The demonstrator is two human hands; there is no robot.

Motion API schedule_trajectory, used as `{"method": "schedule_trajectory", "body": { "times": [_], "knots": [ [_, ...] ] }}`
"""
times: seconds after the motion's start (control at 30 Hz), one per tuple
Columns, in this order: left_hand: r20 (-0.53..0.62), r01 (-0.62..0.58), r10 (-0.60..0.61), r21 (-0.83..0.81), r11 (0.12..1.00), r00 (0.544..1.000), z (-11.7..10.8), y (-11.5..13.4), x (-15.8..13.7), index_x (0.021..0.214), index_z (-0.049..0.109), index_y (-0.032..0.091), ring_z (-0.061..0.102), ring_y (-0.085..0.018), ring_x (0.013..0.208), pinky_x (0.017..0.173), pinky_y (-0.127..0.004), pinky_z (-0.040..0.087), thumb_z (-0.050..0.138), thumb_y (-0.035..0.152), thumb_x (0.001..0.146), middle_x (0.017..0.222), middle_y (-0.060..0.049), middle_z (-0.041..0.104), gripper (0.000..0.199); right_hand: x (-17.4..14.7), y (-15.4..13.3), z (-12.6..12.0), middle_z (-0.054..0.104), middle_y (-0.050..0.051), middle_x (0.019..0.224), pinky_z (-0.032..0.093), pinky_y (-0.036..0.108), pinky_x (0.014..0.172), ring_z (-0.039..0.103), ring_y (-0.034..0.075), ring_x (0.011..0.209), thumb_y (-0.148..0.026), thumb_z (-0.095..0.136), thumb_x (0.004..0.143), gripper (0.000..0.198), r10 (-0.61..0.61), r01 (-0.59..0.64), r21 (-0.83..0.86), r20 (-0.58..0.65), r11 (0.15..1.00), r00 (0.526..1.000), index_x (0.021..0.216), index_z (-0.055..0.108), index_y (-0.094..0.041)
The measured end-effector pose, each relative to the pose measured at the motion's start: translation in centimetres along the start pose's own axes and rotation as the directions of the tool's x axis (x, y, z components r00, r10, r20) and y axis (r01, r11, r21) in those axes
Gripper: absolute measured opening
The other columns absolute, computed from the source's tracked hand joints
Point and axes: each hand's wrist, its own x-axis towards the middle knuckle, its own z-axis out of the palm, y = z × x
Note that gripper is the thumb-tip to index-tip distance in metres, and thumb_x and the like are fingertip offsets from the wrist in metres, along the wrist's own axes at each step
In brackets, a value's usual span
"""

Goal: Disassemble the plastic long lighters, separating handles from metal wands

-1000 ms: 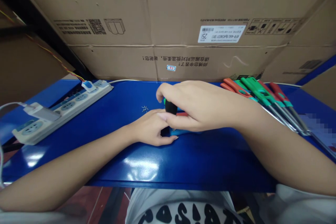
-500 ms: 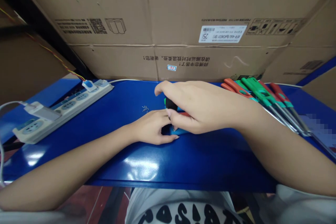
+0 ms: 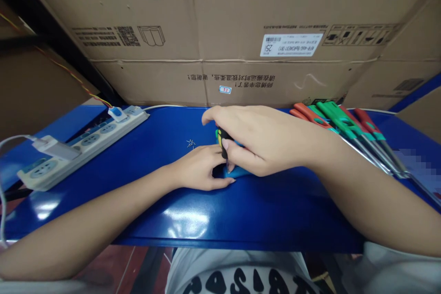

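Screwdriver turned in right hand, yellow showing.

Shiny blue tabletop, large cardboard box standing behind it, dark post at left, reddish tiled floor below

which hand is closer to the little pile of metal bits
Left. The left hand lies right beside the metal bits, on their near side; the right hand is farther off to their right, around the screwdriver handle.
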Motion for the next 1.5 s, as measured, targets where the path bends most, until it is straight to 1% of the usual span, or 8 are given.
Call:
{"method": "schedule_trajectory", "body": {
  "times": [0.13,0.5,0.63,0.77,0.9,1.3,1.43,1.5],
  "knots": [
    [0.041,0.013,-0.013,0.006,1.0,0.999,-0.02,0.02,0.03,0.096,0.066,0.019,0.069,-0.021,0.086,0.082,-0.033,0.055,0.069,0.036,0.089,0.092,-0.004,0.073,0.018,0.05,-0.06,-0.18,0.069,0.008,0.084,0.032,0.031,0.062,0.056,0.019,0.068,-0.039,0.036,0.104,0.034,0.024,-0.023,-0.035,0.046,0.999,0.999,0.11,0.058,-0.014],
    [0.015,0.018,-0.019,0.037,0.999,1.0,-0.05,0.21,0.04,0.092,0.065,0.019,0.069,-0.023,0.088,0.081,-0.034,0.055,0.07,0.039,0.087,0.094,-0.006,0.071,0.021,0.04,-0.03,0.06,0.07,0.01,0.099,0.035,0.031,0.067,0.058,0.019,0.078,-0.029,0.042,0.1,0.027,-0.019,0.019,0.002,-0.007,1.0,1.0,0.117,0.055,-0.013],
    [0.038,0.027,-0.029,0.042,0.999,0.999,-0.03,0.18,-0.01,0.094,0.066,0.019,0.069,-0.023,0.084,0.08,-0.035,0.056,0.066,0.04,0.09,0.091,-0.005,0.072,0.021,0.05,-0.06,-0.07,0.067,0.008,0.082,0.033,0.031,0.065,0.055,0.019,0.07,-0.04,0.039,0.104,0.034,-0.01,0.011,-0.029,0.014,1.0,1.0,0.107,0.059,-0.014],
    [0.025,0.023,-0.024,0.043,0.999,0.999,0.06,0.1,-0.07,0.094,0.066,0.019,0.069,-0.025,0.092,0.084,-0.036,0.056,0.067,0.041,0.089,0.096,-0.007,0.072,0.023,0.1,-0.13,-0.15,0.068,0.01,0.094,0.033,0.032,0.068,0.056,0.019,0.077,-0.03,0.038,0.102,0.028,-0.038,0.038,0.001,-0.002,0.999,0.999,0.112,0.058,-0.013],
    [0.047,0.053,-0.055,0.046,0.998,0.997,0.02,0.18,-0.11,0.096,0.066,0.019,0.069,-0.023,0.085,0.081,-0.035,0.057,0.065,0.042,0.09,0.093,-0.005,0.072,0.024,0.19,-0.12,-0.1,0.065,0.006,0.079,0.031,0.032,0.065,0.052,0.019,0.068,-0.042,0.034,0.106,0.038,-0.027,0.028,-0.044,0.02,0.999,0.999,0.103,0.06,-0.014],
    [0.032,0.036,-0.038,0.063,0.997,0.999,0.06,0.06,0.01,0.1,0.067,0.018,0.069,-0.026,0.093,0.088,-0.039,0.057,0.067,0.043,0.089,0.099,-0.008,0.072,0.027,-0.14,-0.33,-0.49,0.068,0.011,0.103,0.04,0.033,0.075,0.058,0.021,0.086,-0.025,0.044,0.099,0.025,-0.047,0.047,0.067,-0.001,0.997,0.999,0.114,0.058,-0.013],
    [0.041,0.043,-0.045,0.056,0.998,0.998,0.03,0.11,0.0,0.096,0.066,0.019,0.069,-0.024,0.088,0.084,-0.036,0.057,0.066,0.042,0.09,0.093,-0.006,0.072,0.024,-0.19,-0.42,-0.74,0.067,0.007,0.085,0.038,0.033,0.069,0.057,0.02,0.074,-0.035,0.04,0.103,0.031,0.0,0.0,0.013,0.046,1.0,0.999,0.102,0.063,-0.014],
    [0.034,0.04,-0.042,0.047,0.998,0.999,-0.06,0.23,0.01,0.093,0.066,0.019,0.069,-0.024,0.09,0.083,-0.035,0.056,0.067,0.042,0.089,0.095,-0.006,0.071,0.023,-0.18,-0.41,-0.71,0.068,0.009,0.093,0.039,0.034,0.072,0.059,0.021,0.08,-0.03,0.04,0.103,0.028,-0.019,0.019,0.018,0.024,1.0,1.0,0.107,0.062,-0.014]
  ]
}}
